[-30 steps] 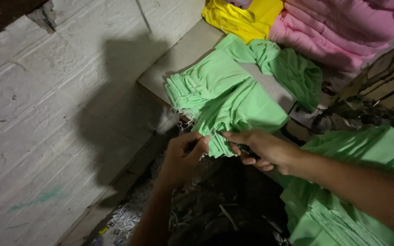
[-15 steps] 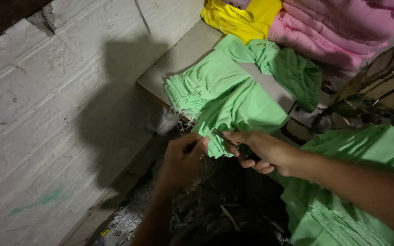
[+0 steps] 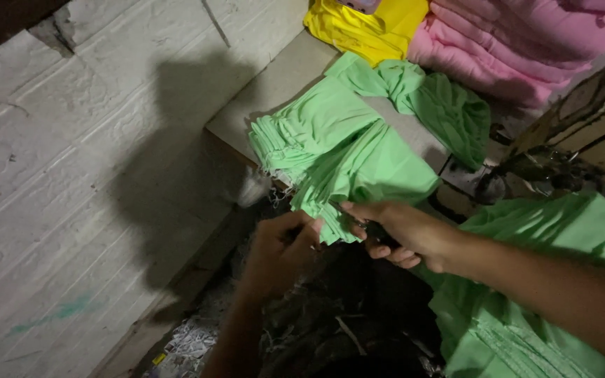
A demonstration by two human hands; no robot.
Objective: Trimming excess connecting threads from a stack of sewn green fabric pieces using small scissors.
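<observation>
A stack of light green fabric pieces (image 3: 337, 150) lies on a grey board (image 3: 281, 84) and hangs over its near edge. My left hand (image 3: 281, 245) pinches the hanging end of the stack from the left. My right hand (image 3: 400, 231) meets the same end from the right, its fingers closed around a small dark tool that is mostly hidden in the palm. Both hands touch the fabric edge just below the board.
Yellow fabric (image 3: 365, 28) and pink fabric (image 3: 519, 42) are piled at the back. More green fabric (image 3: 519, 308) lies under my right forearm. A white brick wall (image 3: 85, 175) runs along the left. Thread scraps (image 3: 190, 343) litter the dark floor below.
Both hands stay at the hanging end of the green stack with only slight finger movement. The stack has not shifted.
</observation>
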